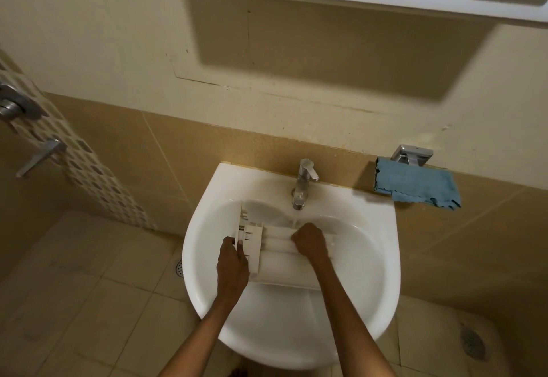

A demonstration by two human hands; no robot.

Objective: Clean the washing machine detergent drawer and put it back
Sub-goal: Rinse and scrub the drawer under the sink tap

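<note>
The white plastic detergent drawer [284,253] lies across the bowl of the white ceramic basin [382,261], under the running chrome tap [302,183]. The left hand [232,267] grasps the drawer's ribbed end, nearest the basin's left rim. The right hand [310,241] is curled into a fist inside the drawer, probably scrubbing; whether it holds anything I cannot tell. Wet plastic may slip from the left hand and knock the bowl, and the stream could splash over the rim onto the tiled floor [89,287]. A blue cloth [415,188] hangs just right of the basin, clear of the work.
</note>
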